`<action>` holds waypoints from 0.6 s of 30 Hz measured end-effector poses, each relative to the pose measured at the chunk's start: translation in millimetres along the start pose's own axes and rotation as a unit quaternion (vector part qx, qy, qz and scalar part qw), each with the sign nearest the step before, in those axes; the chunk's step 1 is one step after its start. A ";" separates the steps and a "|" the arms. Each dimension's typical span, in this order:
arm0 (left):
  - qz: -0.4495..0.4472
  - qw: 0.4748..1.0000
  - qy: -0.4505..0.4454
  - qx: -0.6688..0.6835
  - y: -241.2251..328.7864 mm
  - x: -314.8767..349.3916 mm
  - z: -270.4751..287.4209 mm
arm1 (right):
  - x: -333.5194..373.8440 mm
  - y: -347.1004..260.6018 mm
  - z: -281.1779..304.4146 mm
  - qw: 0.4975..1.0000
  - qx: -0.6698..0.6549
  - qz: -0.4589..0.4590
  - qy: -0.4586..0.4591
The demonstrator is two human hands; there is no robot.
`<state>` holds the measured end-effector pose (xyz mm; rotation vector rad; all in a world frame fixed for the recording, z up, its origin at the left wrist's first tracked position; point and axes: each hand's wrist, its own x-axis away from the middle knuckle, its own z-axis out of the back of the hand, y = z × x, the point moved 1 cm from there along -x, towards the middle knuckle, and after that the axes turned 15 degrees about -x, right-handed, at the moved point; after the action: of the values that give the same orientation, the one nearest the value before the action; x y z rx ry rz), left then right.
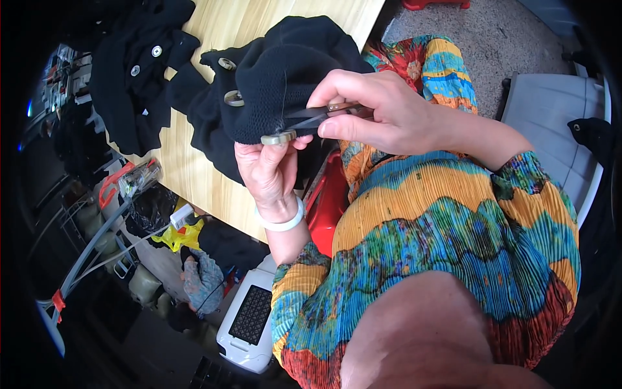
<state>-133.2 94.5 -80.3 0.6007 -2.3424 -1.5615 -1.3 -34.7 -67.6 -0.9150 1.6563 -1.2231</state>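
Note:
A black knitted garment [285, 58] lies bunched over the table edge in front of me. My left hand [267, 172] pinches its edge from below, at a pale, thick button [278, 137]. Dark-bladed thread snips [308, 118] sit in my right hand [389, 113], between thumb and fingers, with their blades reaching to that button. A thin thread seems to run up from it across the knit. Two more large buttons show on the garment, an upper one [227, 63] and a lower one [234, 98].
Another black garment [129, 97] with pale buttons lies on the left of the wooden table [214, 188]. Below the table edge are a red stool [327, 207], a yellow bag [178, 238] and a white plastic case [249, 318]. A grey container [551, 104] stands at right.

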 end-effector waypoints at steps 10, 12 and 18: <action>0.009 1.000 -0.004 0.012 0.3 -1.0 -3.3 | -3.8 1.7 -2.3 0.999 0.003 0.038 -0.001; 0.015 1.000 0.017 0.017 0.5 -2.3 -6.8 | -4.5 1.6 -2.0 0.998 0.028 0.048 -0.006; 0.013 0.999 0.035 0.021 -0.7 -2.1 -8.1 | -6.4 5.4 -4.4 0.995 0.034 0.090 0.004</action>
<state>-127.7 88.6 -77.8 0.6213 -2.3267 -1.4611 -3.4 -26.0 -70.9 -0.7044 1.6535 -1.1540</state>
